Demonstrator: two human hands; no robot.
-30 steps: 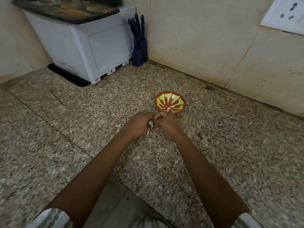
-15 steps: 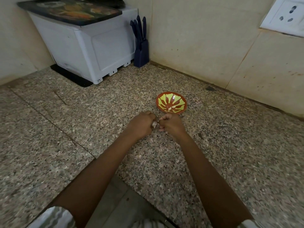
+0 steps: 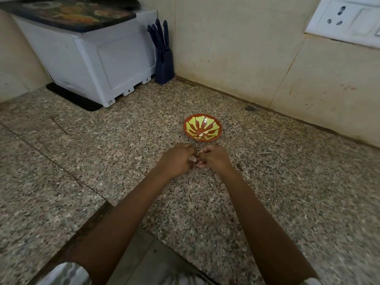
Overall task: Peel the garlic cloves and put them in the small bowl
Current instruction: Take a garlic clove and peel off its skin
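A small red bowl with a yellow pattern sits on the speckled counter, with a pale peeled clove inside it. Just in front of the bowl my two hands meet, knuckles up. My left hand grips a garlic clove, only a pale bit of which shows between the fingers. My right hand pinches at the clove's skin from the right side. Most of the clove is hidden by my fingers.
A white appliance with a dark patterned board on top stands at the back left. A dark blue knife block stands beside it in the corner. A wall socket is at the upper right. The counter's front edge runs under my forearms.
A strip of skin hung below the clove a second ago and is gone from sight now. My hands stay together near the bowl, shifted a little toward it.
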